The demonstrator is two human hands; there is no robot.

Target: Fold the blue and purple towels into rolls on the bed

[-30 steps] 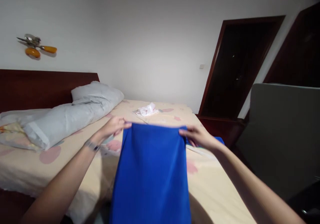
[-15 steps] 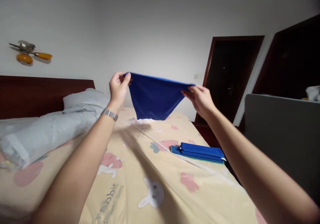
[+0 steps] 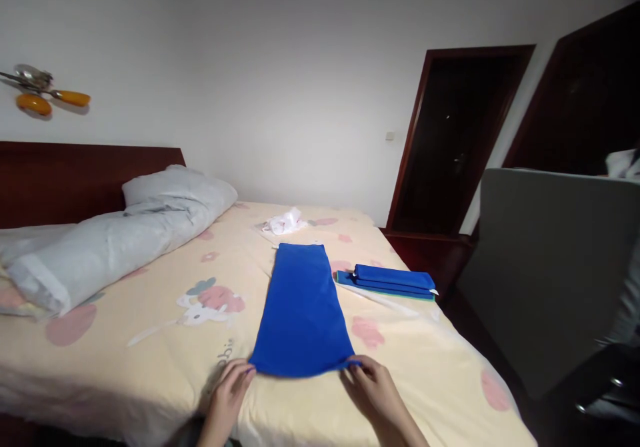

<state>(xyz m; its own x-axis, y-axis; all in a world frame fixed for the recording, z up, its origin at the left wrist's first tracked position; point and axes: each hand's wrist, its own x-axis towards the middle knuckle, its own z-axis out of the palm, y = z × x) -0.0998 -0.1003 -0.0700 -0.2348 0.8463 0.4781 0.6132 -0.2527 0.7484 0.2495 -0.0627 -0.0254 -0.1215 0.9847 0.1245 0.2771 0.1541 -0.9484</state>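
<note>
A blue cloth [image 3: 303,307] lies spread lengthwise on the bed, its far end flat on the sheet. My left hand [image 3: 231,388] pinches its near left corner, fingers closed. At the near right corner, my right hand [image 3: 373,384] also grips the fabric between thumb and fingers. The near edge sags slightly between the two hands. To the right of the cloth sits a stack of folded blue cloths [image 3: 393,282], with a green edge showing on the lowest one.
Beyond the cloth lies a crumpled white plastic bag [image 3: 285,222]. A rolled grey quilt [image 3: 135,250] runs along the left of the patterned bed sheet [image 3: 165,360]. A grey panel [image 3: 545,280] stands right of the bed, and a dark door [image 3: 455,140] is behind.
Both hands have come down and toward me with the cloth, from held up in the air to laid along the bed. The white bag behind it is now uncovered.
</note>
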